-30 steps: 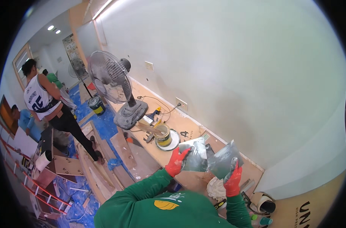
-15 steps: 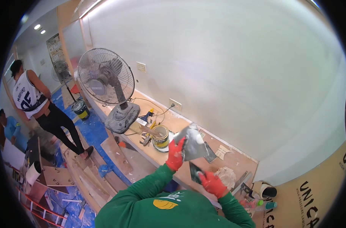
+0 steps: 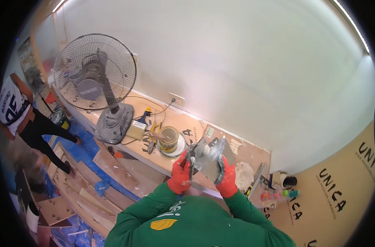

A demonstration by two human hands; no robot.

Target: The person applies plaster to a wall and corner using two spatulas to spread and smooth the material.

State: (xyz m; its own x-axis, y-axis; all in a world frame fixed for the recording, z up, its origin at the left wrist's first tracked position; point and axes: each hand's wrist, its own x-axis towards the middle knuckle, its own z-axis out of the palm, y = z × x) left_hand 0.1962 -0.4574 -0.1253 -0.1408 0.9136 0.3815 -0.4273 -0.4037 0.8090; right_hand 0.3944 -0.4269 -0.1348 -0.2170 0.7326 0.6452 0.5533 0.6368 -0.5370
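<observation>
Both hands wear red gloves smeared with grey-white filler, and they are together over the bench. My left hand point(image 3: 181, 172) is closed on the edge of a flat grey putty plate point(image 3: 200, 155) carrying white, wet-looking filler. Opposite it, my right hand point(image 3: 226, 176) grips a flat putty scraper point(image 3: 213, 169), its blade against or very near the plate. Their overlap and motion blur hide the exact contact. Just left of the hands, an open can point(image 3: 169, 141) with a wooden stick point(image 3: 157, 136) in it stands on a round white lid point(image 3: 180, 147).
A dusty fan point(image 3: 96, 82) stands on the bench's left part. Beside it lie a brush point(image 3: 136, 128) and a cord plugged into a wall outlet point(image 3: 176, 99). A crumpled pale cloth point(image 3: 245, 175) and bottles point(image 3: 279, 194) are at right. A person point(image 3: 27, 109) stands far left among boards.
My right hand has risen and brought the scraper to the plate. My left hand has lowered slightly, with the plate now flatter. The view has turned to the right.
</observation>
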